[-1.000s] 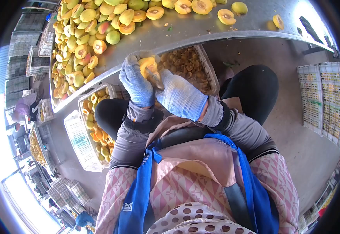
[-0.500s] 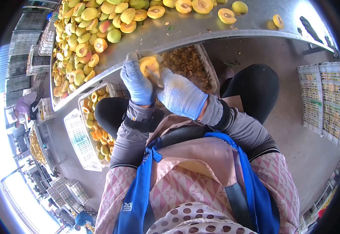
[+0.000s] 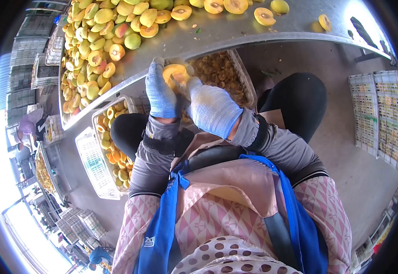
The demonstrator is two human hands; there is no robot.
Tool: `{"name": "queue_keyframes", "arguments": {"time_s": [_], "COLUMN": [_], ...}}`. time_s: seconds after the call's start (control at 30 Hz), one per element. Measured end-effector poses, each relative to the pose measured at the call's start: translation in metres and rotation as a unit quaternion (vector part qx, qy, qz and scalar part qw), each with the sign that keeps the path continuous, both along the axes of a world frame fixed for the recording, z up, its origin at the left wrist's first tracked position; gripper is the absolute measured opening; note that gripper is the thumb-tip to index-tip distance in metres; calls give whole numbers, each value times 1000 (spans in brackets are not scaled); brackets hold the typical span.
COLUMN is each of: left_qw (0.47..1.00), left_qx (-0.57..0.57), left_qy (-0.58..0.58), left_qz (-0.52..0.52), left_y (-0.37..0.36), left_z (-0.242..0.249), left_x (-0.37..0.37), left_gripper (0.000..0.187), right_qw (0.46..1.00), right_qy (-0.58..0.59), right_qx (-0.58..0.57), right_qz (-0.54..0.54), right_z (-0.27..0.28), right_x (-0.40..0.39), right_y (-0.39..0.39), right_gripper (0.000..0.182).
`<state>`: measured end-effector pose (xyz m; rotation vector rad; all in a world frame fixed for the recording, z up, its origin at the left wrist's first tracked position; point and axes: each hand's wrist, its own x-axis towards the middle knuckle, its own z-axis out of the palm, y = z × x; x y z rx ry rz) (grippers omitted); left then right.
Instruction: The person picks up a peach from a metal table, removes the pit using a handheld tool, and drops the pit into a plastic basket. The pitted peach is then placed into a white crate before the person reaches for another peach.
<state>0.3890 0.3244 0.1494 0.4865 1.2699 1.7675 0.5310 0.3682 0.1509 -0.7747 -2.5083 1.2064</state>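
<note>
A halved yellow-orange peach (image 3: 174, 73) is held up just below the edge of the grey metal worktop (image 3: 217, 34), cut face turned toward the camera. It is cupped by the left hand (image 3: 161, 93), which is clad in a blue knitted glove; the fingers (image 3: 155, 68) are curled closed around the left side of the fruit. The right hand (image 3: 212, 108), in a paler blue-and-white knitted glove, is pressed against the fruit's right side, its fingers bent in toward the flesh; whether something is gripped in them cannot be told. A heap of whole and halved yellow-green peaches (image 3: 94, 45) is spread over the worktop. Beneath the hands a white plastic crate of peach stones (image 3: 221, 73) is seen, and to the left a second white crate of halved fruit (image 3: 112, 146) is set on the concrete floor (image 3: 345, 173).
</note>
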Motion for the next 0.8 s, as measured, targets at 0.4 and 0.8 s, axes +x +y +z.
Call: {"name": "queue_keyframes", "arguments": {"time_s": [0.4, 0.8], "left_qw": [892, 826], "left_qx": [15, -40], "left_qy": [433, 556], "left_qz": [129, 85], "left_y": [-3, -9], "left_z": [-5, 6], "left_x": [5, 8], "left_gripper": [45, 44], "right_qw": [981, 999], "right_qy": [177, 42], "right_qx": [47, -9], "right_qz": [62, 15], "right_z": [-37, 0], "right_x": [-17, -3], "right_y": [-11, -9], "right_gripper": [31, 30]}}
